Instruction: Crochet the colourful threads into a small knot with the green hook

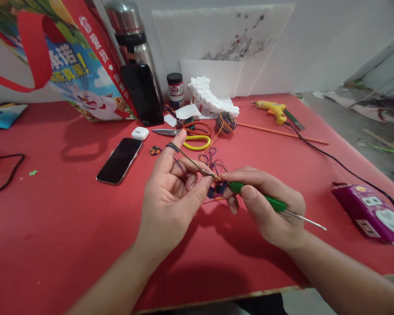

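Observation:
My left hand [174, 183] pinches a small multicoloured crochet piece [216, 190] between thumb and fingers. Its raised index finger carries a strand of yarn [187, 155] that runs down to the hook's tip. In my right hand [269, 203] is a crochet hook with a green grip [276, 204], its bare metal end sticking out to the lower right. The hook's tip meets the work beside my left thumb. Loose yarn curls [213, 159] lie just behind the hands, trailing from a multicoloured yarn ball [226, 123].
Scissors [197, 142] with red and yellow handles lie behind my left hand. To the left are a phone [121, 161] and a white earbud case [140, 133]. A yellow glue gun [272, 110] rests at the back right, its cord running toward a purple power strip [371, 212].

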The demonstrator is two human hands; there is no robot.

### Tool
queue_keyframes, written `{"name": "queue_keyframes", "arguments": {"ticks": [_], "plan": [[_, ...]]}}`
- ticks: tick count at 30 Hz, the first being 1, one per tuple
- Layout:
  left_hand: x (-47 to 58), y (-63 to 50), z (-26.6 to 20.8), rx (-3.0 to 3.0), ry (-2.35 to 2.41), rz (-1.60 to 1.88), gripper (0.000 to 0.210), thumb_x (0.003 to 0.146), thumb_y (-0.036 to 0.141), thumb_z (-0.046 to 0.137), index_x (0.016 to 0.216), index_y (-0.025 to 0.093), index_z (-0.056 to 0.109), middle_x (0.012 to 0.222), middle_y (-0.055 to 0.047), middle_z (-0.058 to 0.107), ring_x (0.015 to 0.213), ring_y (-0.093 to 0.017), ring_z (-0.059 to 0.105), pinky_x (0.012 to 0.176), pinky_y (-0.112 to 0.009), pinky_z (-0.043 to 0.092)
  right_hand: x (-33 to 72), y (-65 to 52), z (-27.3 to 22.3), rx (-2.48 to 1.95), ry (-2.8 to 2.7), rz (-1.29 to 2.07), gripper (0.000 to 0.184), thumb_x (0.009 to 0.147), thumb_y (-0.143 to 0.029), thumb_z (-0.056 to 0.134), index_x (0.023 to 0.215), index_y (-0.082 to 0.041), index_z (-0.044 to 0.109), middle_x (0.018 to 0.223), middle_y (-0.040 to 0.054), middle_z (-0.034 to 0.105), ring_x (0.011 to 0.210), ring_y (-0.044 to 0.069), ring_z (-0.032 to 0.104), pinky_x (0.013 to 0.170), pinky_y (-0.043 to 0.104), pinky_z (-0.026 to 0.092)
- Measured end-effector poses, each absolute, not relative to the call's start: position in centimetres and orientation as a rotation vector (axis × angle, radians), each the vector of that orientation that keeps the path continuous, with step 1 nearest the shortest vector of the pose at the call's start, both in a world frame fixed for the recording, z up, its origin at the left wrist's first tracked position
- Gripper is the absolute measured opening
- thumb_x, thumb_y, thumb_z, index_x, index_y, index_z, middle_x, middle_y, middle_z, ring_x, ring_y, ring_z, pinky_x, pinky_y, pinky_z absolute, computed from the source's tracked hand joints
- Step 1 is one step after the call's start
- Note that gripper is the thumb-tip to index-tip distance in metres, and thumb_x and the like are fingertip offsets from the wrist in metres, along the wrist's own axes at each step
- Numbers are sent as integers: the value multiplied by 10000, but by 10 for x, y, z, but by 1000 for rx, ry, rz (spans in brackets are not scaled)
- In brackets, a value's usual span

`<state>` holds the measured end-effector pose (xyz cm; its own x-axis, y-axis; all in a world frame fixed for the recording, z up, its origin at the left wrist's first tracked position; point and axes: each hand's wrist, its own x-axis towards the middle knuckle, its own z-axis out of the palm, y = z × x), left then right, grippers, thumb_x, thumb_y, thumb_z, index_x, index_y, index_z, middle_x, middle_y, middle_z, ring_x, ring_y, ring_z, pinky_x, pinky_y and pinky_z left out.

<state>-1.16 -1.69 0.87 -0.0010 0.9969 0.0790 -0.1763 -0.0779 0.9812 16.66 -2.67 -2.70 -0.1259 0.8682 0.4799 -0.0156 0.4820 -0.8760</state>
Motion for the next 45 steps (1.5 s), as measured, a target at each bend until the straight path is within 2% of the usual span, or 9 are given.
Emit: {"name": "queue_keyframes", "arguments": {"ticks": [5, 12, 18, 24, 30, 35, 40, 45], "plan": [[-11, -17, 8, 1108, 1037, 1385, 691, 895, 134, 803, 1539, 258, 584, 917, 2, 743, 907, -156, 723, 898, -293, 606, 165, -26, -26, -740, -1502, 927, 252, 1089, -214, 603, 1242, -253, 799, 912, 61, 786, 655, 148, 696, 567, 292, 606], [-10, -17, 7, 1040, 1100, 1416, 635, 851, 130, 848, 1441, 274, 660, 827, 29, 701, 744, -119, 641, 743, -244, 591, 162, -29, -25, -760, -1524, 858, 277, 1087, -176, 581, 1259, -237, 790, 911, 52, 771, 651, 137, 694, 635, 314, 619], [-9, -19, 8, 1018, 1081, 1416, 580, 888, 131, 810, 1429, 271, 653, 840, 28, 701, 752, -121, 658, 746, -248, 597, 158, -30, -26, -756, -1381, 975, 223, 1100, -248, 613, 1212, -229, 805, 881, 51, 773, 629, 137, 684, 589, 295, 601], [-9, -18, 5, 964, 951, 1362, 739, 880, 115, 820, 1545, 271, 538, 931, 16, 771, 798, -105, 700, 772, -209, 597, 160, -26, -29, -690, -1361, 1052, 239, 1112, -254, 605, 1247, -254, 801, 886, 33, 766, 630, 118, 686, 578, 261, 591], [-8, -14, 1, 868, 913, 1318, 945, 816, 94, 889, 1629, 217, 423, 861, 38, 767, 803, -80, 722, 800, -152, 601, 167, -25, -28, -783, -1716, 722, 293, 1095, -228, 608, 1353, -268, 741, 960, 48, 815, 771, 169, 750, 682, 296, 615], [-10, -16, 4, 800, 884, 1235, 1013, 794, 72, 907, 1654, 224, 393, 793, 72, 744, 742, -70, 721, 755, -141, 609, 169, -25, -28, -844, -1739, 569, 204, 1096, -247, 611, 1236, -242, 759, 899, 32, 818, 735, 157, 754, 681, 280, 602], [-10, -16, 3, 780, 891, 1229, 1010, 793, 69, 916, 1650, 227, 405, 767, 69, 751, 749, -73, 734, 772, -145, 606, 169, -21, -29, -874, -1671, 564, 138, 1071, -268, 657, 1108, -218, 779, 867, 38, 807, 679, 148, 732, 631, 266, 578], [-9, -14, 2, 802, 914, 1242, 1016, 799, 107, 932, 1654, 207, 391, 821, 37, 786, 754, -70, 713, 757, -141, 602, 169, -18, -26, -781, -1643, 708, 166, 1056, -184, 651, 1132, -232, 790, 826, 24, 803, 643, 139, 723, 592, 254, 579]]}}
